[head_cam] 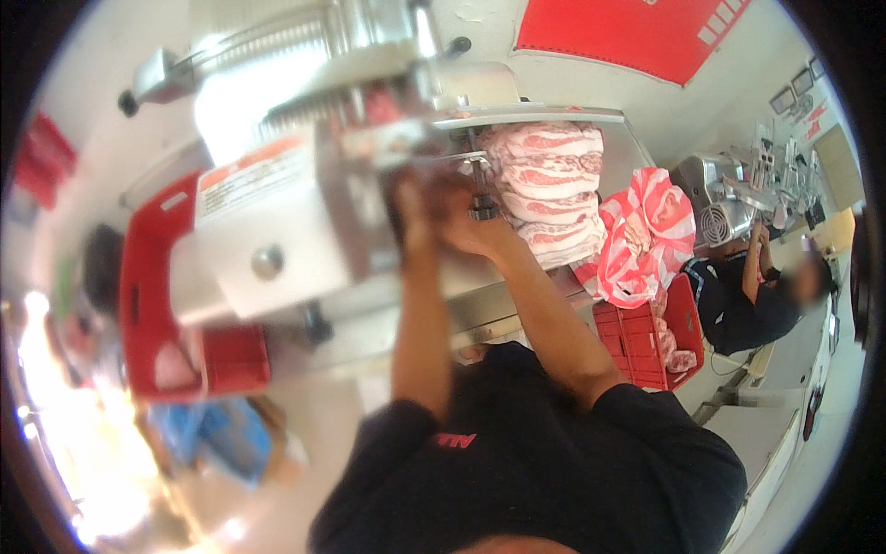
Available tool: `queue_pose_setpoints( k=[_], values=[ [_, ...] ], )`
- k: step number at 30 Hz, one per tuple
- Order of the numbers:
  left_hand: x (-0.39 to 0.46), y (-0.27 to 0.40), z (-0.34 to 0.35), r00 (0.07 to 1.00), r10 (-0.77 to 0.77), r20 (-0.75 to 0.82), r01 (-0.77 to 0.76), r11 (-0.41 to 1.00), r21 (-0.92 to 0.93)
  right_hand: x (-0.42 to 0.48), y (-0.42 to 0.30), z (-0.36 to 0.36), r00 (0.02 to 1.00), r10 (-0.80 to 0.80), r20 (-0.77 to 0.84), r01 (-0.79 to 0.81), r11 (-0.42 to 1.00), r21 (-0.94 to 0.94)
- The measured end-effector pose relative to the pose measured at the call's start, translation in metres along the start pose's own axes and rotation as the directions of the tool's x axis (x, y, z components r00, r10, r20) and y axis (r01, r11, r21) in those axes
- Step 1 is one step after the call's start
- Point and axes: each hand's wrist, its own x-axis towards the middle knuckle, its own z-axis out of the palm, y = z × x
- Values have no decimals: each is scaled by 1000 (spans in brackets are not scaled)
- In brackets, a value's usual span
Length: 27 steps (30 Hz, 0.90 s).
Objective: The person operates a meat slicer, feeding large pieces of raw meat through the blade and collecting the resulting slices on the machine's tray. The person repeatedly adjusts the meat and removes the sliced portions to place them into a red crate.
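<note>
A metal meat slicer (277,235) stands before me, with a piece of red meat (381,104) blurred among its upper parts. My left hand (410,197) reaches in beside the slicer's housing, dim and smeared by motion. Just to its right, my right hand (460,218) is bent inward at the black adjusting knob (483,208), partly in shadow. What either hand grips is hidden. Right of my right hand, overlapping rows of sliced fatty pork (554,194) lie on the metal table (619,149).
A red-and-white striped plastic bag (640,239) sits at the table's right end, above a red crate (630,346) of wrapped meat. Another red crate (149,277) stands left, near a blue plastic bag (228,436). A person (754,298) works by a second slicer (720,194).
</note>
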Motion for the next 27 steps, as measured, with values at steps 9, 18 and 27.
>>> queue_pose_setpoints(
  k=[9, 18, 27],
  values=[
    [-60, 39, 73, 970, -242, -15, 237, 961, -141, -16, -38, -65, 973, 233, -2, -230, 963, 142],
    [-28, 53, 91, 991, -126, 37, 130, 975, -178, -50, -60, -138, 953, 198, 231, -301, 729, 615],
    [-35, 44, 86, 990, -141, 19, 142, 971, -192, -58, -53, -130, 871, 199, 449, -491, 358, 794]
  ],
)
